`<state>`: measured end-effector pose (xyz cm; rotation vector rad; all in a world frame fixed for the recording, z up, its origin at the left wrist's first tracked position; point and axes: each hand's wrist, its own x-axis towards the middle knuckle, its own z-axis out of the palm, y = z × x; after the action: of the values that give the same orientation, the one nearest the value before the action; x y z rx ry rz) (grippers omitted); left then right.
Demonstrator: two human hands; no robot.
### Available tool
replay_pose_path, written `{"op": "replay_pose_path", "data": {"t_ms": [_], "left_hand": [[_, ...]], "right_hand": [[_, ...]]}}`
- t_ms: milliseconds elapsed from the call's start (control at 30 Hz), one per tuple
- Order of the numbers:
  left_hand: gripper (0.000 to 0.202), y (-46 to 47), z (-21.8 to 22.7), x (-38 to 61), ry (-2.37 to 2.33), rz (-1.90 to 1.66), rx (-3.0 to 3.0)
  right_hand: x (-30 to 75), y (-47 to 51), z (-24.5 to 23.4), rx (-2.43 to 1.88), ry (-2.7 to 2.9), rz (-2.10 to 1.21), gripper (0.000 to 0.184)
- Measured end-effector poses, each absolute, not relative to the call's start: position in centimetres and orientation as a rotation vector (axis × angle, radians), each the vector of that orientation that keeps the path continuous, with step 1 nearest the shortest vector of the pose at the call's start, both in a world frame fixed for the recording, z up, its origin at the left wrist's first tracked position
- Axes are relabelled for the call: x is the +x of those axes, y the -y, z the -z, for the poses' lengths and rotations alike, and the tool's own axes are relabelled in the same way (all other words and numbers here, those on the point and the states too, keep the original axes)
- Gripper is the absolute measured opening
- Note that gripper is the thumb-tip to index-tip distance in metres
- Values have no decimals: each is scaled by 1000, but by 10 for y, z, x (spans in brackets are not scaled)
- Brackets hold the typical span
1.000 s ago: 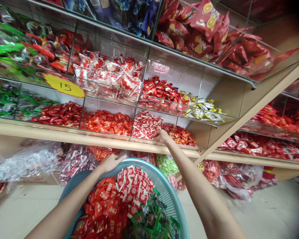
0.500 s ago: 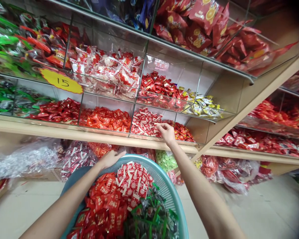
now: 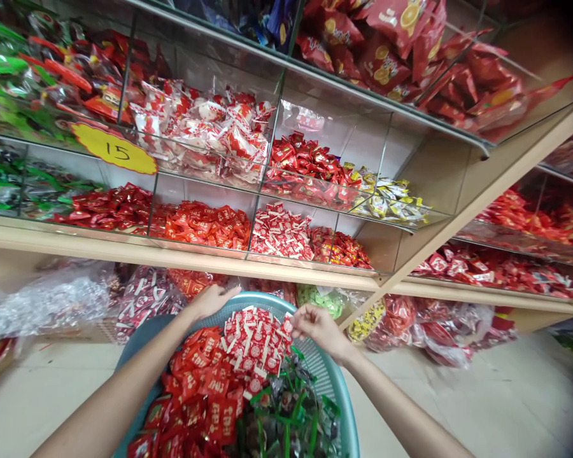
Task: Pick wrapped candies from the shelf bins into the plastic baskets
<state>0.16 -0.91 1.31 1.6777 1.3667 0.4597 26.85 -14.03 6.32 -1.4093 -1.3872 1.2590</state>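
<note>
A teal plastic basket (image 3: 332, 381) is below me, with red-and-white wrapped candies (image 3: 253, 340), orange-red packets (image 3: 203, 369) and green-and-dark wrapped sweets (image 3: 291, 413) grouped inside. My left hand (image 3: 214, 301) grips its far rim; the fingers are partly hidden. Over the right part of the rim, my right hand (image 3: 318, 327) pinches a small red-and-white wrapped candy (image 3: 287, 322) between thumb and fingers, beside the matching pile. More candies of that kind fill a shelf compartment (image 3: 281, 234) ahead.
Clear-walled shelves hold red packets (image 3: 210, 226), yellow-and-white sweets (image 3: 386, 197) and other wrapped candies. A yellow tag (image 3: 114, 149) reads 15. A wooden shelf edge (image 3: 172, 254) runs above bagged goods (image 3: 148, 299) on the tiled floor (image 3: 458, 407).
My right hand has come down from the red-and-white candy compartment to the basket with a candy in its fingers. My left hand stays on the rim.
</note>
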Motion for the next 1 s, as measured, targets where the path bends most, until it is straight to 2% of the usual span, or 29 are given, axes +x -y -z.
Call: {"op": "replay_pose_path", "data": {"t_ms": [200,633,867,1000], "left_hand": [[68,11,-14,2,-1376,-467,1692],[67,10,-13,1,-1373,-465,1701],[66,10,-12,1,-1356,-469,1712],[65,10,-11,1,-1353,-470,1718]], "right_hand": [[271,157,-40,-1558,1635,-1089,10],[259,157,-28,-1624,1817,-1003,13],[252,163,-35,-1769,2042,-586,15],[250,167,-42,-1843,2113,-474,14]]}}
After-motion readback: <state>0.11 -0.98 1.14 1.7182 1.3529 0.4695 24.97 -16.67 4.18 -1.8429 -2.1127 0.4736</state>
